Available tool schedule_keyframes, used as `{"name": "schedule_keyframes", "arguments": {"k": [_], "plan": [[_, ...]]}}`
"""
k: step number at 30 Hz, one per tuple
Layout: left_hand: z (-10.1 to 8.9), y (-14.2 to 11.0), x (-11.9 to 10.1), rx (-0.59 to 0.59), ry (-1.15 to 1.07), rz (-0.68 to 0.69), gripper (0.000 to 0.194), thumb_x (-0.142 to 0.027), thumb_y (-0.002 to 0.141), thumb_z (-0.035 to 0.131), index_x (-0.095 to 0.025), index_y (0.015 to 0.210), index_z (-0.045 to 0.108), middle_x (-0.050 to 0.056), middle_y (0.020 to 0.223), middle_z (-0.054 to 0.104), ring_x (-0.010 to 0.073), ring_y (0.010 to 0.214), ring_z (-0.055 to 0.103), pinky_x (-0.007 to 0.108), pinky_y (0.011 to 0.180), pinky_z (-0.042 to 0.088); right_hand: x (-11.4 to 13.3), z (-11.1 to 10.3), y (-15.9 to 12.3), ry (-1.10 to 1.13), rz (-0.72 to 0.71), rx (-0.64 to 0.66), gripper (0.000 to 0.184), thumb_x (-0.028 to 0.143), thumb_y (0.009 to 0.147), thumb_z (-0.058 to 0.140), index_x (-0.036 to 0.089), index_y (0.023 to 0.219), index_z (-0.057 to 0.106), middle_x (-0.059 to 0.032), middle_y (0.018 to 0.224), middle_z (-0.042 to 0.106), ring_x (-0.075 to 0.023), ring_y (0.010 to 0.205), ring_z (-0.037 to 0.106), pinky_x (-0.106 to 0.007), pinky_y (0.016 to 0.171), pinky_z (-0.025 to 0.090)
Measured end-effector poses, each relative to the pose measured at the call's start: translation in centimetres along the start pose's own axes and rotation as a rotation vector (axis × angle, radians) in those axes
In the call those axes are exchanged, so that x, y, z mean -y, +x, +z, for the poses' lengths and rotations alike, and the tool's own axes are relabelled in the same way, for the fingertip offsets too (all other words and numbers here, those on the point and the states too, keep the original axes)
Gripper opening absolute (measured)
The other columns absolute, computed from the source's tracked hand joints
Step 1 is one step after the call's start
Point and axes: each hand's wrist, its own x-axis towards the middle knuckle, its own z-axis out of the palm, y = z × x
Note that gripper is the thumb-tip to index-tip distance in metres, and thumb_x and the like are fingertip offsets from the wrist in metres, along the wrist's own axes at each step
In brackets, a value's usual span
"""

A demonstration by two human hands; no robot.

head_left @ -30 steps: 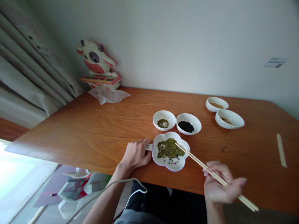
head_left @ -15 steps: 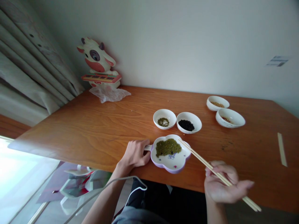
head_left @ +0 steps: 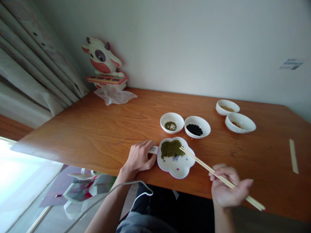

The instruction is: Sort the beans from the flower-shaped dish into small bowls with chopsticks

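Pointing toward ten o'clock, two wooden chopsticks [head_left: 205, 165] are held across the upturned right hand [head_left: 224, 189], gripped by its curled fingers while the thumb is stuck out. The left hand [head_left: 141, 157] is nearer the flower-shaped dish [head_left: 184, 164]; its thumb and fingers are closed about the short handle [head_left: 153, 149]. The dish is found at three o'clock from the left hand and at ten from the right. The chopstick tips, close together, are set at the right edge of the mung beans [head_left: 171, 149]; whether contact is made cannot be told. From the tips, a dark speck [head_left: 176, 155] is seen at about seven o'clock. Farther off, a bowl of mung beans [head_left: 179, 121] is placed at twelve o'clock from the dish, a bowl of black beans [head_left: 205, 125] at one. Compared with a second ago, the beans, then spread more widely, are gathered toward eleven o'clock.
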Motion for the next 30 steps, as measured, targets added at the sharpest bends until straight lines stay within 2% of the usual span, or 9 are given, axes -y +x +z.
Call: {"name": "schedule_keyframes", "arguments": {"k": [5, 10, 13, 15, 17, 20, 22, 30], "plan": [[0.2, 0.0, 0.4, -0.170, -0.049, -0.014, 0.032, -0.023, 0.081, 0.057, -0.021, 0.113, 0.054, 0.008, 0.105, 0.063, 0.0267, 0.097, 0.061, 0.038, 0.087, 0.051, -0.1, 0.0, -0.1, -0.034, 0.029, 0.012, 0.076, 0.075, 0.098, 0.032, 0.019, 0.065, 0.072, -0.0048, 0.062, 0.063, -0.0161, 0.050, 0.058, -0.029, 0.046, 0.044], [0.3, -1.2, -0.1, -0.331, -0.036, -0.066, 0.046, -0.014, 0.083, 0.057, -0.019, 0.128, 0.049, 0.013, 0.126, 0.058, 0.0289, 0.118, 0.054, 0.046, 0.106, 0.046, -0.1, 0.3, -0.4, -0.101, 0.062, 0.039, 0.070, 0.067, 0.102, 0.036, 0.019, 0.068, 0.073, -0.0053, 0.068, 0.065, -0.0143, 0.052, 0.057, -0.028, 0.046, 0.041], [0.1, -2.4, -0.5, -0.387, -0.005, -0.068, 0.045, -0.018, 0.085, 0.061, -0.020, 0.128, 0.049, 0.014, 0.128, 0.057, 0.0308, 0.118, 0.053, 0.051, 0.108, 0.043, -0.1, 0.6, -0.4, -0.144, 0.060, 0.060, 0.071, 0.065, 0.103, 0.035, 0.019, 0.066, 0.074, -0.0061, 0.068, 0.066, -0.0144, 0.053, 0.055, -0.028, 0.048, 0.040], [-0.1, -3.1, -0.7, -0.417, -0.023, -0.058, 0.034, -0.025, 0.088, 0.063, -0.019, 0.119, 0.051, 0.013, 0.118, 0.059, 0.0290, 0.108, 0.056, 0.047, 0.100, 0.046, -0.1, 0.9, -0.1, -0.168, 0.051, 0.072, 0.072, 0.066, 0.103, 0.034, 0.019, 0.065, 0.074, -0.0064, 0.067, 0.066, -0.0148, 0.053, 0.054, -0.029, 0.048, 0.039], [-0.2, -3.5, -0.7, -0.306, -0.085, -0.029, 0.013, -0.029, 0.094, 0.059, -0.021, 0.096, 0.050, 0.006, 0.091, 0.059, 0.0219, 0.084, 0.055, 0.037, 0.083, 0.046, -0.3, 1.5, 0.4, -0.191, 0.046, 0.085, 0.074, 0.066, 0.104, 0.030, 0.019, 0.065, 0.073, -0.0068, 0.068, 0.066, -0.0154, 0.055, 0.054, -0.030, 0.049, 0.038], [-0.3, -3.5, -0.7, -0.041, -0.109, 0.028, 0.030, -0.028, 0.105, 0.044, -0.022, 0.076, 0.042, 0.001, 0.070, 0.052, 0.0158, 0.065, 0.048, 0.031, 0.068, 0.037, -0.5, 2.2, 0.7, -0.227, 0.042, 0.108, 0.076, 0.065, 0.105, 0.026, 0.019, 0.067, 0.073, -0.0071, 0.072, 0.066, -0.0160, 0.057, 0.053, -0.031, 0.052, 0.038], [-0.3, -3.1, -0.8, 0.055, -0.094, 0.040, 0.037, -0.029, 0.108, 0.038, -0.021, 0.073, 0.042, 0.000, 0.068, 0.053, 0.0144, 0.062, 0.048, 0.030, 0.066, 0.034, -0.6, 2.4, 0.6, -0.249, 0.036, 0.128, 0.075, 0.066, 0.105, 0.027, 0.019, 0.067, 0.074, -0.0073, 0.073, 0.067, -0.0164, 0.057, 0.053, -0.032, 0.053, 0.038], [-0.4, -2.5, -1.4, 0.143, -0.119, -0.036, 0.042, -0.036, 0.112, 0.032, -0.021, 0.076, 0.048, 0.002, 0.074, 0.064, 0.0150, 0.067, 0.059, 0.028, 0.068, 0.037, -0.6, 1.3, -0.7, -0.262, 0.001, 0.170, 0.076, 0.069, 0.102, 0.025, 0.021, 0.066, 0.071, -0.0071, 0.071, 0.065, -0.0201, 0.063, 0.056, -0.034, 0.054, 0.041]]}}
